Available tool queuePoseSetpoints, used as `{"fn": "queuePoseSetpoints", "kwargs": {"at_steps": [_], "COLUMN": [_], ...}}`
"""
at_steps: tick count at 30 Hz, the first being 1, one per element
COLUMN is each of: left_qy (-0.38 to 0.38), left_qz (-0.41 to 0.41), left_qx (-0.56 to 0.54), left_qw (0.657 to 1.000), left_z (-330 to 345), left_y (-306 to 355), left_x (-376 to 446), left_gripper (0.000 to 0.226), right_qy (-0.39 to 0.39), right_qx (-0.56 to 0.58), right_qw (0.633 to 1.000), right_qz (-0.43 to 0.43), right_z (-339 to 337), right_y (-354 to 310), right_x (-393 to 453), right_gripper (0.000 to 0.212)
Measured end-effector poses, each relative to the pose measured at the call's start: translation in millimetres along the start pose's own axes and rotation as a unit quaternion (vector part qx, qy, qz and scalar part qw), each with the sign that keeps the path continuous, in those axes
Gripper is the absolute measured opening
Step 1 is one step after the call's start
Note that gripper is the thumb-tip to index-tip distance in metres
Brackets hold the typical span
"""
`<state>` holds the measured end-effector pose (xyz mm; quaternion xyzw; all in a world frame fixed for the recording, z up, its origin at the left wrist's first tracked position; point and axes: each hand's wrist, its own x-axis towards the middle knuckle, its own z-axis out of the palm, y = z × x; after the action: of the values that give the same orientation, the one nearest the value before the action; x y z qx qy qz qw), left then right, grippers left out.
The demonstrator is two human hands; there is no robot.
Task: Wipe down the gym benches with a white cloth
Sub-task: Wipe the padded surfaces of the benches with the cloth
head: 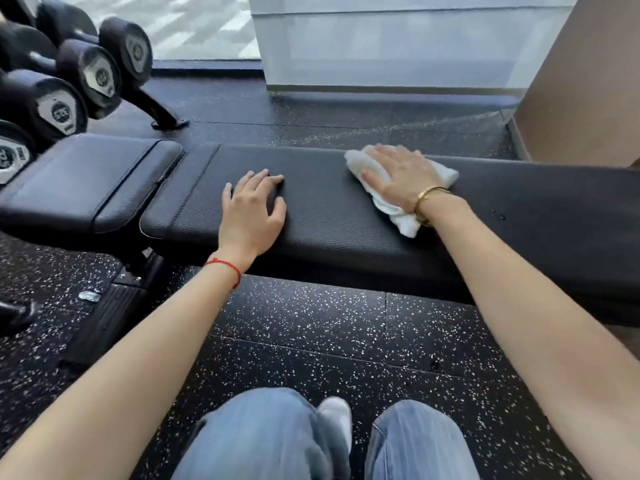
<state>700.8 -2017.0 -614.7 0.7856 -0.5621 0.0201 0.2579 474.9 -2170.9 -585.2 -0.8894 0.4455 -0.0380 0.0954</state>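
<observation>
A black padded gym bench [329, 216] runs across the middle of the head view, its long pad reaching off to the right. A separate seat pad [86, 185] sits at its left end. A crumpled white cloth [360, 164] lies on the long pad near its far edge. My right hand [398, 174] presses flat on the cloth with fingers spread, and part of the cloth shows behind the wrist. My left hand [252, 209] rests on the bare pad to the left, fingers relaxed and slightly spread.
A rack of black dumbbells [69, 84] stands at the upper left, its foot [162, 116] on the speckled rubber floor [311, 341]. The bench frame [114, 317] reaches the floor at lower left. A frosted glass wall [398, 46] and brown panel [581, 81] stand behind. My jeans-clad legs [263, 438] are below.
</observation>
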Motion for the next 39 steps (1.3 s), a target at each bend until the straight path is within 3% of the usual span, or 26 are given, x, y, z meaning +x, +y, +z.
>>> {"fn": "queuePoseSetpoints", "kwargs": {"at_steps": [4,8,12,16,22,25,31,39], "left_qy": [0.003,0.003,-0.002,-0.016,-0.011,-0.009,-0.014,-0.014], "left_qz": [0.005,0.004,0.001,0.002,-0.001,-0.003,-0.004,-0.004], "left_qx": [0.005,0.004,0.002,0.007,0.010,0.011,0.011,0.019], "left_qw": [1.000,1.000,1.000,1.000,1.000,1.000,1.000,1.000], "left_z": [-1,0,0,-1,-2,-1,-1,0], "left_y": [-3,-5,-5,-5,-5,-3,-2,-2], "left_x": [1,0,0,0,2,1,2,2], "left_gripper": [0.042,0.042,0.043,0.044,0.044,0.043,0.043,0.043], "right_qy": [-0.012,0.057,0.106,0.121,0.216,0.202,0.158,0.181], "right_qx": [-0.007,-0.079,-0.190,-0.287,-0.303,-0.301,-0.206,-0.231], "right_qw": [0.992,0.968,0.938,0.902,0.879,0.892,0.941,0.934], "right_qz": [-0.129,-0.233,-0.269,-0.298,-0.299,-0.270,-0.217,-0.202], "right_z": [14,31,40,52,55,53,55,50], "right_y": [-34,-27,-25,-70,-10,6,-76,-16], "right_x": [-41,-115,-135,-116,-146,-156,-116,-150], "right_gripper": [0.061,0.066,0.070,0.074,0.069,0.068,0.069,0.074]}}
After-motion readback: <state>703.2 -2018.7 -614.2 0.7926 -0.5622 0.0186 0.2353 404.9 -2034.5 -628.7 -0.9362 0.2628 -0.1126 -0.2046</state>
